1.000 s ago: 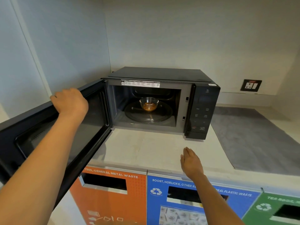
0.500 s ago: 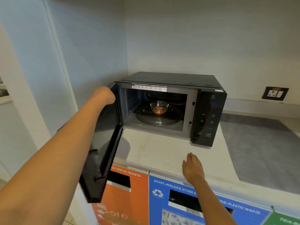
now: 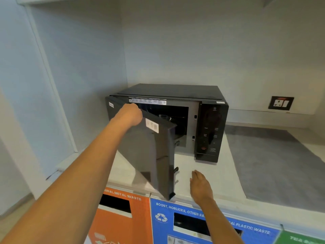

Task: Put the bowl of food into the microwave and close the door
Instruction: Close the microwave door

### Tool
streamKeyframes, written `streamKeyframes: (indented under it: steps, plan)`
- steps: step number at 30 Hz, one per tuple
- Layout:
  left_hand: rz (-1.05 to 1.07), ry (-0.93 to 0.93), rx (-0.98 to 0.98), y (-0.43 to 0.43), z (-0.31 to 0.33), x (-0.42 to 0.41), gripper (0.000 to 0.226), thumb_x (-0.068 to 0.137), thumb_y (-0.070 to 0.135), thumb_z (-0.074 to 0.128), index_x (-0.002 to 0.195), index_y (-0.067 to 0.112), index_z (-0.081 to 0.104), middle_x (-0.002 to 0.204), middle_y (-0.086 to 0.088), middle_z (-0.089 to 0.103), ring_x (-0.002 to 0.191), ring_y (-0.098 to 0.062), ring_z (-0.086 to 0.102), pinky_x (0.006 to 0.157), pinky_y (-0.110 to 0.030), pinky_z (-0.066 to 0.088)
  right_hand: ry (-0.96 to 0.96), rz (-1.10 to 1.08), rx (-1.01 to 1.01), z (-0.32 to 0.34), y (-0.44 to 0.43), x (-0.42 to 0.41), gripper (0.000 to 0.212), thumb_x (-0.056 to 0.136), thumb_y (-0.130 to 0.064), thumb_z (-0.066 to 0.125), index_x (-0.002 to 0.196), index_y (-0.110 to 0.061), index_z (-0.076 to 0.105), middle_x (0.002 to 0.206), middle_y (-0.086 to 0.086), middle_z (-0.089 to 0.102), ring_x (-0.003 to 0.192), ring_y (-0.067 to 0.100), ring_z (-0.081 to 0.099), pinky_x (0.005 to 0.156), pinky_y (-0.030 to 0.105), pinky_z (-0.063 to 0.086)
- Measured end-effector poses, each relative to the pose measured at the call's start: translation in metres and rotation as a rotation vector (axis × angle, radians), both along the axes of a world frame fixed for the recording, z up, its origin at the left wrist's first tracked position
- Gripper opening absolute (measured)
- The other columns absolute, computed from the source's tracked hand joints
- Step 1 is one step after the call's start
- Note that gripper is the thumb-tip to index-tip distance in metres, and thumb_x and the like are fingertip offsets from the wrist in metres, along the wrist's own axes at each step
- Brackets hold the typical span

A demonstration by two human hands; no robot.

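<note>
A black microwave point(image 3: 211, 124) stands on a white counter point(image 3: 207, 166) in a wall niche. Its door point(image 3: 149, 152) is hinged on the left and stands about half closed, hiding most of the cavity. My left hand point(image 3: 131, 114) presses against the outer face of the door near its top edge, fingers curled. Only the rim of the glass bowl point(image 3: 165, 117) shows inside, above the door's top edge; the food in it is hidden. My right hand point(image 3: 200, 187) lies flat on the counter in front of the microwave, holding nothing.
A grey mat point(image 3: 274, 162) covers the counter right of the microwave. A wall socket point(image 3: 280, 103) sits on the back wall. Below the counter's front edge are orange point(image 3: 123, 217), blue point(image 3: 193, 222) and green point(image 3: 302, 238) waste bins with slots. The left wall stands close to the door's hinge side.
My left hand has swung the door from wide open to about half closed. The bowl, fully visible before, is now mostly hidden behind it. My right hand stays on the counter.
</note>
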State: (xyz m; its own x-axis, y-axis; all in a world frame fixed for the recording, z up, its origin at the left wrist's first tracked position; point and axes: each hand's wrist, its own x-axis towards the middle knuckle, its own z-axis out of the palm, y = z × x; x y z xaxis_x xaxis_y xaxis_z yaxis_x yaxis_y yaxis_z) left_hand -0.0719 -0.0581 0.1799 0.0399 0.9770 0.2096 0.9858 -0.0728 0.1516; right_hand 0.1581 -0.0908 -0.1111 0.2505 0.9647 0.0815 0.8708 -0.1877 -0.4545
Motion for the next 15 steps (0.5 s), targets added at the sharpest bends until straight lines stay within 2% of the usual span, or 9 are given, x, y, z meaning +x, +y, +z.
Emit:
streamKeyframes:
  steps: [4,8,12,15]
  plan:
    - [-0.083,-0.107,0.152,0.008,-0.016,0.015,0.039,0.102,0.008,0.026,0.130,-0.005,0.050,0.135,-0.021,0.050,0.125,-0.033,0.045,0.101,-0.040,0.038,-0.001,-0.009,0.015,-0.002,0.004,0.000,0.051,0.101,-0.029,0.033,0.148,-0.014,0.022,0.156,0.002,0.025,0.143,0.020,0.027,0.115,0.029,0.023]
    - [-0.135,-0.188,0.211,0.023,-0.027,0.022,0.043,0.103,0.021,0.026,0.138,0.000,0.042,0.144,-0.017,0.042,0.133,-0.030,0.038,0.109,-0.038,0.032,0.052,-0.046,-0.021,0.000,0.013,0.003,0.053,0.100,-0.029,0.037,0.148,-0.015,0.020,0.157,0.002,0.023,0.143,0.021,0.026,0.115,0.031,0.024]
    - [-0.154,-0.239,0.289,0.039,-0.038,0.028,0.047,0.103,0.030,0.028,0.140,0.004,0.042,0.144,-0.014,0.042,0.133,-0.028,0.041,0.108,-0.038,0.036,0.209,-0.136,-0.023,0.001,0.020,0.006,0.055,0.099,-0.028,0.040,0.149,-0.015,0.019,0.157,0.002,0.024,0.142,0.023,0.030,0.113,0.031,0.027]
    - [-0.181,-0.276,0.339,0.048,-0.043,0.032,0.048,0.102,0.034,0.032,0.139,0.005,0.042,0.143,-0.013,0.043,0.132,-0.027,0.042,0.107,-0.037,0.038,0.244,-0.187,-0.008,0.001,0.025,0.007,0.057,0.099,-0.033,0.038,0.149,-0.016,0.018,0.157,0.002,0.023,0.142,0.024,0.029,0.113,0.033,0.028]
